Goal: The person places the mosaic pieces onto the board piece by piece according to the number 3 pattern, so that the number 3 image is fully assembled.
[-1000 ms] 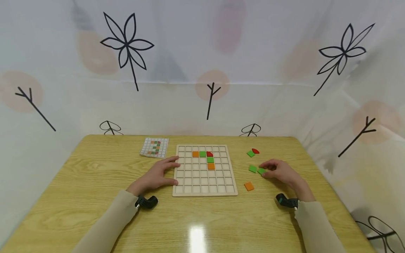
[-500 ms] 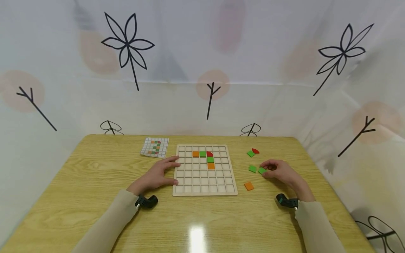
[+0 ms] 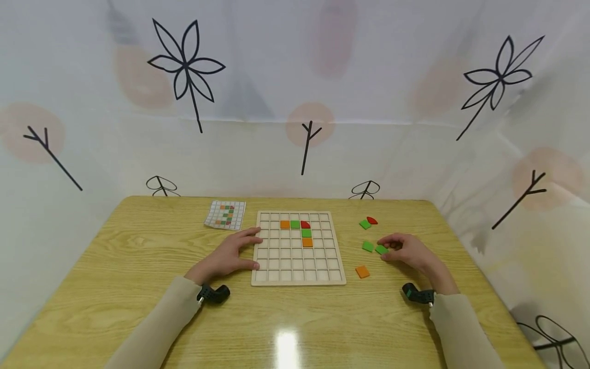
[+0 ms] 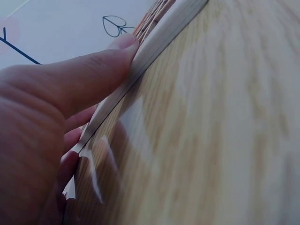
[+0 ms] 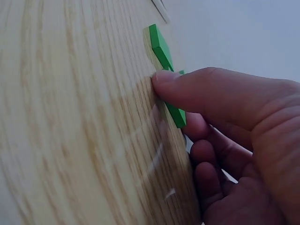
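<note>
My left hand [image 3: 226,257] rests at the left edge of a wooden grid board [image 3: 274,264], fingers spread. In the left wrist view its thumb [image 4: 101,70] lies on the board's rim. Orange, green and red tiles sit in several upper cells, including a green tile [image 3: 306,233] above an orange tile [image 3: 307,242]. Right of the board, my right hand [image 3: 409,250] pinches a green square tile [image 3: 381,249] between thumb and finger, low at the tabletop. The thumb covers part of this tile [image 5: 176,115] in the right wrist view. Another green tile [image 3: 367,246] lies just left of it.
An orange tile [image 3: 362,271] lies nearer on the right. Farther back, a green tile [image 3: 365,224] touches a rounded red tile [image 3: 372,220]. A paper card [image 3: 214,211] with a coloured grid pattern lies behind my left hand. A patterned cloth [image 3: 258,159] hangs behind the table.
</note>
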Available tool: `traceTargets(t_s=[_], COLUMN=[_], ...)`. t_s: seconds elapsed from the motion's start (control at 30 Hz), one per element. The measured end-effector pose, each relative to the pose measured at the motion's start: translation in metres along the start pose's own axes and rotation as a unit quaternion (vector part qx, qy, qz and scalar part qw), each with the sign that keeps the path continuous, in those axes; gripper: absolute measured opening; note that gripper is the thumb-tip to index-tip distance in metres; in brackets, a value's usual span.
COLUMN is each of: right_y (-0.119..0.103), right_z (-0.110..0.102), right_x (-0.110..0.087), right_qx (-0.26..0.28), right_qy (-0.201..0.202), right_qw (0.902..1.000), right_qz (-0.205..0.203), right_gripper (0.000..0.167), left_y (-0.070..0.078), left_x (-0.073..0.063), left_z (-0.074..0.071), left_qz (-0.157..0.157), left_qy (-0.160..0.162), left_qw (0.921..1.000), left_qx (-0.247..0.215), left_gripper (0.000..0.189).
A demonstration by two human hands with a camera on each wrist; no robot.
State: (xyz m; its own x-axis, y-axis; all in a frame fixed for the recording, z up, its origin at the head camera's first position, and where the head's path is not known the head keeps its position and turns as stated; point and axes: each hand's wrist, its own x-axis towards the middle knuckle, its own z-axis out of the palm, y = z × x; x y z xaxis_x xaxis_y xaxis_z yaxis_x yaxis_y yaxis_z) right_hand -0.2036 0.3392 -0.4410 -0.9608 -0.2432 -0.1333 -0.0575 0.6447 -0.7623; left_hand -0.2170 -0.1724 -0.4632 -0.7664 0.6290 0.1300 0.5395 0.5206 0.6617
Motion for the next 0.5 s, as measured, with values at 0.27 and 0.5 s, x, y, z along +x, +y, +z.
traceTargets(t_s=[0.27, 0.5], right_y=[0.0036, 0.0049], right_z=[0.0036, 0.003], right_x=[0.0022, 0.0017], right_qx=[-0.009, -0.029], right_qy=[0.011, 0.018], right_qw=[0.9999, 0.9994], right_qz=[-0.005, -0.002], right_gripper=[0.041, 0.04], left_y=[-0.0008, -0.0028], left_x=[-0.0002, 0.0012], left_z=[-0.0003, 0.0003], left_qz=[0.002, 0.006], left_qy=[-0.001, -0.002], left_qw=[1.0, 1.0], left_qx=[-0.002, 0.006], left_gripper=[0.067, 0.067])
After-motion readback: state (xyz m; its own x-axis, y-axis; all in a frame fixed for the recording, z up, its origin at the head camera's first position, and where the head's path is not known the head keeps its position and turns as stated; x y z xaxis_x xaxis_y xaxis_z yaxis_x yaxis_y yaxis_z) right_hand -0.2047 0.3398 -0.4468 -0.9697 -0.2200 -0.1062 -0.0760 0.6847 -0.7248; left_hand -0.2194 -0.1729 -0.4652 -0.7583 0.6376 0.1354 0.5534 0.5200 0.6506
